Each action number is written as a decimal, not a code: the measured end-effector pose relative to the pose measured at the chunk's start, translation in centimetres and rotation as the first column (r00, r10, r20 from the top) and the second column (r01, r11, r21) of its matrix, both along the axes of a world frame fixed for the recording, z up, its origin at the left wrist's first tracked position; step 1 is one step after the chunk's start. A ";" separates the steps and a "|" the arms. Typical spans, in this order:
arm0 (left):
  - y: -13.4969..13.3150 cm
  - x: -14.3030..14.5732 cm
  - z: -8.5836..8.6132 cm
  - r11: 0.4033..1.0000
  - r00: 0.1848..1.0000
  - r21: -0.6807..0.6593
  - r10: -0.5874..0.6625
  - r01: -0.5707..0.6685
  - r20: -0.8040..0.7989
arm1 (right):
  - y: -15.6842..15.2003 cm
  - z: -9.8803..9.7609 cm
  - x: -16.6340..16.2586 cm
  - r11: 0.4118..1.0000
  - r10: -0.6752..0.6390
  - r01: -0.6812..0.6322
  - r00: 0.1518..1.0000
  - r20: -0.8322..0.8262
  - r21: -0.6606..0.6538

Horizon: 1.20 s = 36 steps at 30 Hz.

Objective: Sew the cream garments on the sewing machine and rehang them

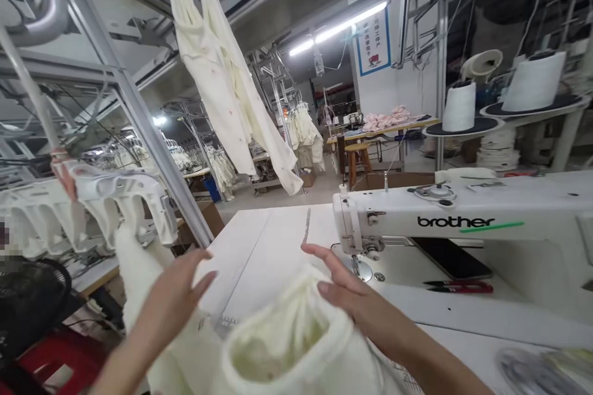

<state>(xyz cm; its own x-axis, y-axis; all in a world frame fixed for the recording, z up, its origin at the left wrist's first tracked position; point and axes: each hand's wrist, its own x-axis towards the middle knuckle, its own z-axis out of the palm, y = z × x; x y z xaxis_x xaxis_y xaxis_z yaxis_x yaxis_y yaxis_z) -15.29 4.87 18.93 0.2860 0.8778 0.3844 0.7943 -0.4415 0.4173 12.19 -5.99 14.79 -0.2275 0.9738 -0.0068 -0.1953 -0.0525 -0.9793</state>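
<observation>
Our right hand (pixel 356 302) rests on the cream garment (pixel 287 345), grip wide, fingers loose; our left hand (pixel 173 296) hovers beside it, grip wide, over the worktop (pixel 273 241).

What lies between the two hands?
In the head view, bare white table shows between the left hand and right hand; lower down, the cream garment bunches between them.

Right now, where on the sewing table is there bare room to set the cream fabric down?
The widest bare patch of the white table lies left of the sewing machine, beyond the left hand and right hand. A narrower strip runs in front of the machine, right of the cream fabric. Under the machine arm it is crowded: phone, red snips.
</observation>
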 end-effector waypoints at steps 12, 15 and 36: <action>-5.1 17.0 -5.8 0.522 0.644 -0.405 -0.439 0.751 0.627 | -4.1 -0.1 6.0 0.946 -0.315 0.319 0.869 0.381 0.055; -5.0 17.4 -5.3 0.522 0.682 -0.441 -0.511 0.730 0.523 | -5.3 -0.7 6.9 0.945 -0.269 0.320 0.881 0.390 -0.071; -5.7 16.9 -11.5 0.615 0.628 -0.206 -0.620 0.761 0.470 | -2.0 -5.1 5.8 0.949 -0.246 0.284 0.938 0.245 -0.135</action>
<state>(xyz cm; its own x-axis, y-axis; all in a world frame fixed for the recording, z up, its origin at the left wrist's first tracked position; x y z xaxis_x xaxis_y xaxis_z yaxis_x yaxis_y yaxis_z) 1.62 -0.84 7.39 0.7855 0.5502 0.2833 0.0957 -0.5603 0.8228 17.98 -8.00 9.72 0.0649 0.9789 -0.1939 -0.0031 -0.1941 -0.9810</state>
